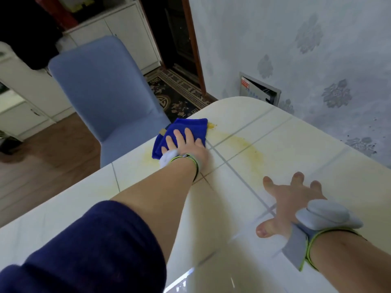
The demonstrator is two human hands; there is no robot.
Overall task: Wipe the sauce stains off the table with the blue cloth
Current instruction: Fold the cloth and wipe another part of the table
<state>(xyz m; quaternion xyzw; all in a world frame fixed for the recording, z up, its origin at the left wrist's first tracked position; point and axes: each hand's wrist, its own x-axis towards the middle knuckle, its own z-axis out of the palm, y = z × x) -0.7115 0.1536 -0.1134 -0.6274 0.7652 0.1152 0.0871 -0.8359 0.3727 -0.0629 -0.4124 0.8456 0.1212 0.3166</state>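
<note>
Some of the blue cloth (187, 124) beneath the flat left hand (187, 144).

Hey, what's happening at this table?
A person is cleaning yellow sauce stains off a white table. The left hand presses a folded blue cloth flat near the table's far edge, beside a blue chair. The right hand rests spread on the tabletop closer in, holding nothing. Yellow smears show on both sides of the cloth, so the wiping is not finished.
</note>
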